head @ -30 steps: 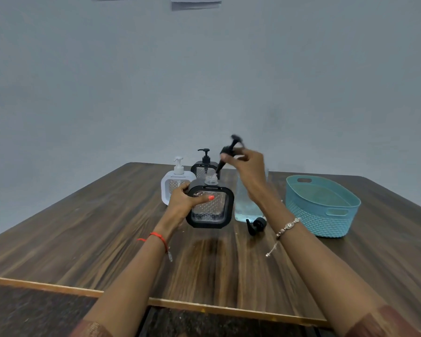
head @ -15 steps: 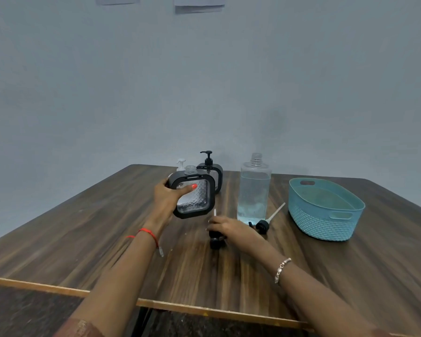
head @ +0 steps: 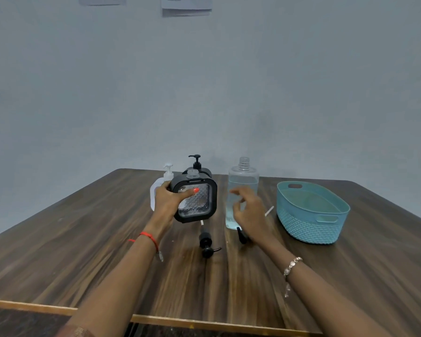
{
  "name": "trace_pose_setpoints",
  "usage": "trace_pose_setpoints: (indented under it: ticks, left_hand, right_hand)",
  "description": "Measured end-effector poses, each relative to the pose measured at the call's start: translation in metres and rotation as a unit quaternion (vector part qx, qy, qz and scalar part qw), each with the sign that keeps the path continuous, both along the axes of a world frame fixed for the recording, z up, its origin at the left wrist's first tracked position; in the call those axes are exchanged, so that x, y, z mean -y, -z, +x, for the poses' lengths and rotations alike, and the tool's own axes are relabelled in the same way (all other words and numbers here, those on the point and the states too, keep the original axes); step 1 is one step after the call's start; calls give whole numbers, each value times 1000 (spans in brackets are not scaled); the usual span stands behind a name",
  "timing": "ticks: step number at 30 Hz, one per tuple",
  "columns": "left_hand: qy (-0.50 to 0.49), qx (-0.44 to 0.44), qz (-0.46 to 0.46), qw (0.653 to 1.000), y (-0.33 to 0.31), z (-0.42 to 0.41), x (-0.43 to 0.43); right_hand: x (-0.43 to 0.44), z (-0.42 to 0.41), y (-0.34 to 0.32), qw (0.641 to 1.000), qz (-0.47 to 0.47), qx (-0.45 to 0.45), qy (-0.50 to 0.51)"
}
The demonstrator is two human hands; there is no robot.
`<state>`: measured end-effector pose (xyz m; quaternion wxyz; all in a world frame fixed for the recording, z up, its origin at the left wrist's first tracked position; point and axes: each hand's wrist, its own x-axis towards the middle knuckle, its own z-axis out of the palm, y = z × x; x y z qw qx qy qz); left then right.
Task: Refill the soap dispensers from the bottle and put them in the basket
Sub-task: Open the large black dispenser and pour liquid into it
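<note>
Refill step: bottle (head: pixel 243 181) not yet in hand
On the table (head: pixel 107 251) the basket (head: pixel 311 224) stands right of the uncapped bottle. The left hand (head: pixel 168 203) grips the pumpless black dispenser (head: pixel 199 203); the right hand (head: pixel 248 212), loose and empty, hovers at the bottle. Next likely needs a firm grasp and steady pour.

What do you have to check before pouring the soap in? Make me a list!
1. The pump is off the black dispenser and the neck is open: ok.
2. The left hand grips the black dispenser: ok.
3. The bottle has its cap off: ok.
4. The right hand holds the bottle: not ok, its fingers are open in front of it.
5. Soap level inside the black dispenser: cannot tell.
6. The basket has room: ok.
</note>
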<state>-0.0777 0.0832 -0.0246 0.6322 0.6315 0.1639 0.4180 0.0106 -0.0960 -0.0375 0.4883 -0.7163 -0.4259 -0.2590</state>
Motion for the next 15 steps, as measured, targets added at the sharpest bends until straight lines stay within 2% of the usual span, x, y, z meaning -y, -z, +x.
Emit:
trace_pose_setpoints:
  ticks: [2,3,7,11,15]
  left_hand:
    - [1,1,-4,1000,1,4,4]
    - [0,4,-6,1000,1,6,6]
    - [2,10,-20,1000,-2,14,12]
    - [13,18,-24,999,-2,20,14]
    - [5,23,-22,999,1,27,14]
  right_hand:
    - [3,10,-10,990,103,-87,32]
    - [5,17,-13,982,125,-138,34]
    - [8,46,-15,956,95,-277,4]
    - [-5,56,-5,942,88,-323,-23]
    - [-29,57,5,943,105,-315,20]
